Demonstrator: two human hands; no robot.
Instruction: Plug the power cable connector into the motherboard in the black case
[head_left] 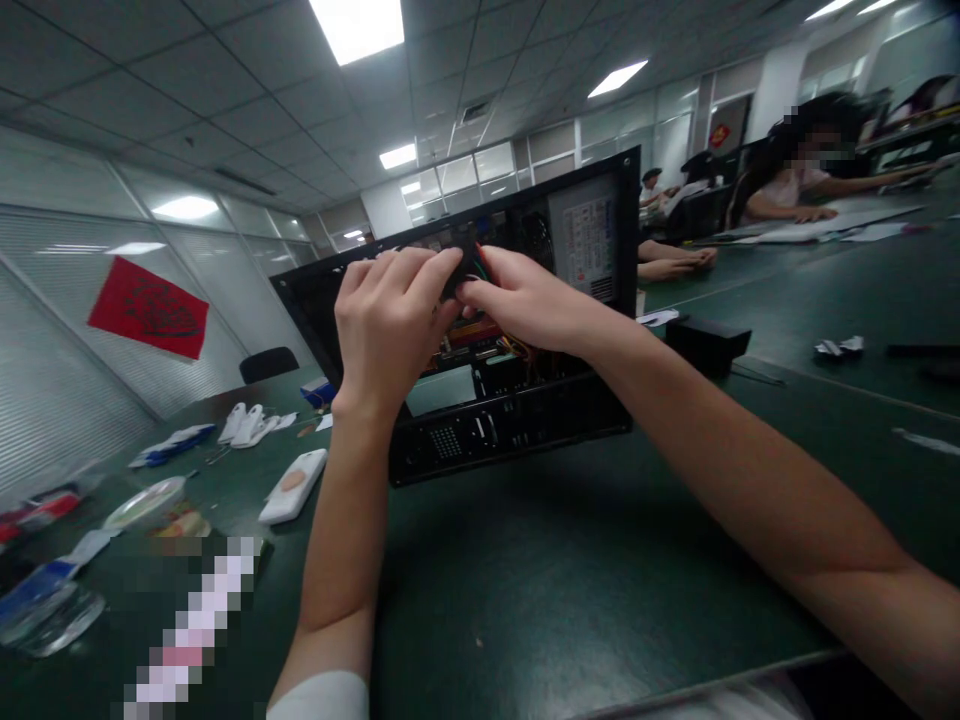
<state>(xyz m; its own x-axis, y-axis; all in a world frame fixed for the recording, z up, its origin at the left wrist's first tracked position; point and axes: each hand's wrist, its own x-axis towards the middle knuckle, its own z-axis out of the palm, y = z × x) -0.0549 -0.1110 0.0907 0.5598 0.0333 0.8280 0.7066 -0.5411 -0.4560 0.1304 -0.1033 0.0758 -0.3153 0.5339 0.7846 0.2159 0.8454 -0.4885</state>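
Your right hand (521,290) pinches a dark part (466,268) between thumb and fingers, with thin coloured wires beside it. Your left hand (394,300) curls its fingers against the same part; you can't tell from this angle how firmly they close. Both hands work in front of the open computer case (517,415), which is tilted up facing you over the table (600,560). Inside it, orange wires (525,350) hang below your right hand, and the power supply (587,240) sits at the upper right. Farther right you have a black box (709,342) on the table; left of your left forearm lies a white device (294,487)
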